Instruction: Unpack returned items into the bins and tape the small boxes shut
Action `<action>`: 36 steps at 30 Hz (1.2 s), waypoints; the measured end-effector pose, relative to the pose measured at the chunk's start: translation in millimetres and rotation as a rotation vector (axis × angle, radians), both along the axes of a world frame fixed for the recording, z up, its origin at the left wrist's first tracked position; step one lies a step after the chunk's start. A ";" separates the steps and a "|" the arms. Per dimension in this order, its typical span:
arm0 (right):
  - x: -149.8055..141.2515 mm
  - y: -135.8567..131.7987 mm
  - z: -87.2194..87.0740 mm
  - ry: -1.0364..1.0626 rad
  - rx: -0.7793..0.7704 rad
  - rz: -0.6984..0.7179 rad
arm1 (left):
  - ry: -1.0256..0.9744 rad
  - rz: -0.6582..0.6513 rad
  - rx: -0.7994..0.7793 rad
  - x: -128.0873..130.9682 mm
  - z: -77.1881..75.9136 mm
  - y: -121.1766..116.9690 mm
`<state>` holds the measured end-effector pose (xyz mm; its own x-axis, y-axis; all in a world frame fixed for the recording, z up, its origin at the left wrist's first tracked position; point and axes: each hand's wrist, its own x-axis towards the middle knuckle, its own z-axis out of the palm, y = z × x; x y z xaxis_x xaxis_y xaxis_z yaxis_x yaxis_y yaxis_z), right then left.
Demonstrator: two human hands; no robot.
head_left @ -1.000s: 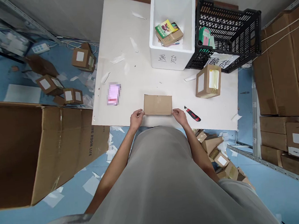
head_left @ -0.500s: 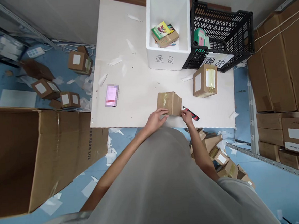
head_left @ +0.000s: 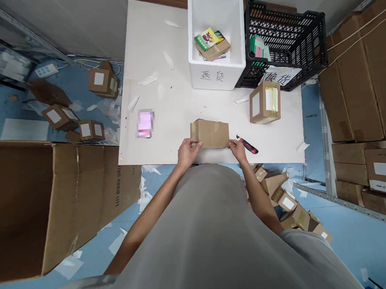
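Note:
A small brown cardboard box (head_left: 210, 132) lies near the front edge of the white table (head_left: 163, 98). My left hand (head_left: 187, 151) grips its left end with curled fingers. My right hand (head_left: 237, 148) holds its right end, fingers closed on the corner. A red and black utility knife (head_left: 247, 144) lies on the table just right of my right hand.
A second taped box (head_left: 264, 102) stands further right. Behind it are a white foam bin (head_left: 219, 76) with packets and a black crate (head_left: 287, 32). A large open carton (head_left: 51, 198) sits at left. Small boxes litter the floor (head_left: 282, 195).
The box was turned between my hands, shifting right and showing a corner half a second ago, and now lies lengthwise again. Both hands stayed on its ends.

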<state>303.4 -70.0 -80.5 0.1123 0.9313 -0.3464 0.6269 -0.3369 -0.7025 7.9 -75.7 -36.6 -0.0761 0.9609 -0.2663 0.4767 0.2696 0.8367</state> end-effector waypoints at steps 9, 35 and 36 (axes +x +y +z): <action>-43.2 8.2 18.5 -0.038 -0.068 0.007 | -0.083 0.247 -0.225 -47.2 -55.9 -5.5; -131.6 10.7 112.2 -0.372 0.020 0.605 | -0.300 0.526 -0.419 -90.8 -70.6 -18.0; -116.9 10.9 101.2 -0.326 0.036 0.565 | -0.309 0.500 -0.418 -88.3 -69.8 -17.8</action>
